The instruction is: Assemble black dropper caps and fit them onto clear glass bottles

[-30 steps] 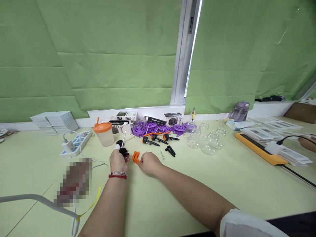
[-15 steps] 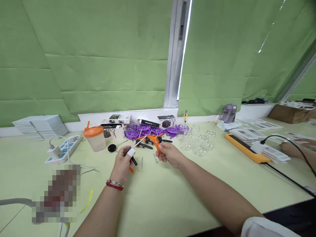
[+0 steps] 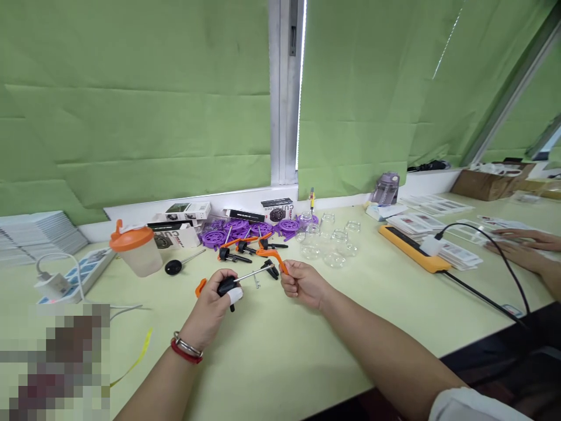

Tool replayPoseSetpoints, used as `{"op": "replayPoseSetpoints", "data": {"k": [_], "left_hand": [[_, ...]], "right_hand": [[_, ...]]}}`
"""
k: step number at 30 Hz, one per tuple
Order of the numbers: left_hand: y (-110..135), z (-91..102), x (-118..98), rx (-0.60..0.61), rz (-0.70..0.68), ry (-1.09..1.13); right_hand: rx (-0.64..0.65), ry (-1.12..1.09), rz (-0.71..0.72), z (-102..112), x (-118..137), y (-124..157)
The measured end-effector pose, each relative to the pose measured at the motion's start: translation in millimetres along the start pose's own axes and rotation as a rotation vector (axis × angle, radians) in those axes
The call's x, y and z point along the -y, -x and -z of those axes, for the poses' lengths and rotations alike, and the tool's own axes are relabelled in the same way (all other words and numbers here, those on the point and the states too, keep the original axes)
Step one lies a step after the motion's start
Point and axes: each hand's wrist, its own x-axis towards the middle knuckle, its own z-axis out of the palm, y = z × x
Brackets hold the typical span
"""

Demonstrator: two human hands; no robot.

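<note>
My left hand (image 3: 213,301) is closed round the black handle of a screwdriver (image 3: 227,286). Its thin metal shaft points right, and its tip appears over or beside a small black part (image 3: 270,269). An orange end (image 3: 200,287) sticks out on the far side of this hand, and its link to the screwdriver is hidden. My right hand (image 3: 304,285) pinches a curved orange plastic piece (image 3: 275,255) by its lower end. Several black fittings (image 3: 246,248) with orange pieces lie just beyond both hands. A small metal screw (image 3: 256,282) lies between the hands.
Purple plastic rings (image 3: 235,227) and printed boxes (image 3: 278,211) stand at the back. Clear glass-like cups (image 3: 334,258) are right of them. An orange-lidded cup (image 3: 135,251) and round-knobbed tool (image 3: 173,267) lie left. A yellow power strip (image 3: 409,248) and another person's hands (image 3: 521,245) are right.
The view has turned right, so the table things sit further left. The screwdriver has come away from the orange piece and lies flatter. A black part now shows beside my right hand.
</note>
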Motion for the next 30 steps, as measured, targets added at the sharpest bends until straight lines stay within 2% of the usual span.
{"op": "replayPoseSetpoints", "data": {"k": [6, 12, 16, 20, 25, 30], "left_hand": [[-1, -2.5, 5, 0.06, -0.011, 0.066], [-1, -0.8, 4, 0.013, -0.051, 0.104], [-1, 0.3, 6, 0.027, -0.064, 0.098], [1, -2.5, 4, 0.072, -0.064, 0.046], [7, -8.9, -4, 0.066, -0.054, -0.082], [11, -14.7, -9, 0.149, -0.055, -0.108]], "right_hand": [[0.066, 0.075, -0.06, -5, -4, 5], [0.058, 0.023, 0.022, -4, 1, 6], [0.053, 0.056, -0.022, -3, 1, 6], [0.097, 0.096, -0.082, -5, -5, 6], [0.143, 0.12, -0.13, -8, -13, 7], [0.17, 0.155, -0.146, -10, -21, 7]]}}
